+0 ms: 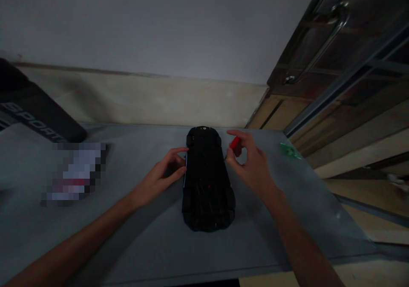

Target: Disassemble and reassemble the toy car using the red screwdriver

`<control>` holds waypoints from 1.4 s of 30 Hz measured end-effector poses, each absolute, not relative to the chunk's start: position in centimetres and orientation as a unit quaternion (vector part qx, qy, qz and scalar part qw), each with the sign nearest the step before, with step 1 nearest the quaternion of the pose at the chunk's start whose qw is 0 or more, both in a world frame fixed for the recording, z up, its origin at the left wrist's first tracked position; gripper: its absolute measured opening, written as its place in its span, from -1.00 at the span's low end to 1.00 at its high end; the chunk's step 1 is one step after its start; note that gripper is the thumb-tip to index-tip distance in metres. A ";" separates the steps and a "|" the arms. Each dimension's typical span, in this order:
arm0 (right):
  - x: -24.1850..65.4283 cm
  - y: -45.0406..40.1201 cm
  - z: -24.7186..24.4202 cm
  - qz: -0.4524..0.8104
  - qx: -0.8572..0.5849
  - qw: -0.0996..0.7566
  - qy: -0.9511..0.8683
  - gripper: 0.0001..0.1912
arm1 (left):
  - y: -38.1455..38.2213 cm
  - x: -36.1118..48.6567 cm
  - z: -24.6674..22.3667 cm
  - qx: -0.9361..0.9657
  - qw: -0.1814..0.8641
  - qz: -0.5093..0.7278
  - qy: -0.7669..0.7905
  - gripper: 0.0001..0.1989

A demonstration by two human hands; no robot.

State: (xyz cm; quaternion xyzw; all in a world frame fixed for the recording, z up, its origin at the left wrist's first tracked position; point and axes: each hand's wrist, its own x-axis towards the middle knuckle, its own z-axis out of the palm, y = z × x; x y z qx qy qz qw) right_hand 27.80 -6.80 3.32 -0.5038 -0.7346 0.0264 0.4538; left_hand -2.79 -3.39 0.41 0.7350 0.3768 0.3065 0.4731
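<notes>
Toy car (207,180) lies wheels-up on the grey table (134,244); left hand (169,167)'s got its side, right hand (249,157)'s pinching a little red piece (235,143) beside it.

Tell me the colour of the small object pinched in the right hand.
The small object in the right hand is red, seen in the head view.
</notes>
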 end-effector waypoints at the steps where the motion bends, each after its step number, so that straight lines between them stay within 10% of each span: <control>1: 27.8 -6.8 3.4 0.027 -0.505 0.455 -0.733 -0.54 | -3.4 -2.8 0.4 0.737 0.472 0.306 0.374 -0.44; 42: 27.7 -6.6 3.0 -0.013 -0.454 0.470 -0.756 -0.48 | -3.3 -3.0 0.1 0.730 0.485 0.305 0.372 -0.42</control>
